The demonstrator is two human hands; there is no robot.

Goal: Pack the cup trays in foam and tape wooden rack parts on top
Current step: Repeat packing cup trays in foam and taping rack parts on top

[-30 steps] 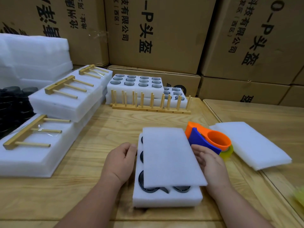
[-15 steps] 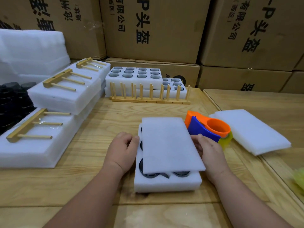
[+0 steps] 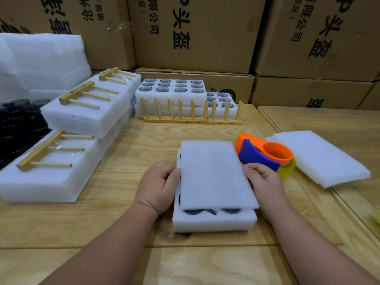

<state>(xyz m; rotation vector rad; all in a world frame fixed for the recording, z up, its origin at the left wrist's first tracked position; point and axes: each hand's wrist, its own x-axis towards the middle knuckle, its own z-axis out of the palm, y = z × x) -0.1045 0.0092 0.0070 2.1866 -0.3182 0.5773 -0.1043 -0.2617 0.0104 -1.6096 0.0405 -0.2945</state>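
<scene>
— Cardboard boxes (image 3: 195, 31) printed with black characters fill the whole top of the frame, stacked behind a pale wooden table (image 3: 127, 219). What sits at the centre?

— A white foam tray (image 3: 213, 221) with dark cups (image 3: 193, 211) in its holes, only their near rims showing. A thin foam sheet (image 3: 216, 173) lies on top, askew, leaving the tray's near edge and left side uncovered.

— And the hands?

— The left hand (image 3: 160, 186) has its thumb on the sheet's left edge and its fingers curled down along the tray's side. The right hand (image 3: 265, 182) grips the sheet's right edge, fingers curled over it.

— What's just right of that?

— An orange and blue tape dispenser (image 3: 265, 155), touching or nearly touching the right hand's knuckles. Further right, a stack of loose foam sheets (image 3: 320, 157).

— The left side of the frame?

— Finished foam packs (image 3: 51, 182), stacked, each with a wooden rack part (image 3: 45, 151) under clear tape on top. Black objects (image 3: 18, 124) sit at the left edge; I cannot tell what they are.

— Upper centre?

— A long wooden rack (image 3: 192, 118) with upright pegs, and behind it open cup trays (image 3: 170, 89) stacked two deep.
</scene>
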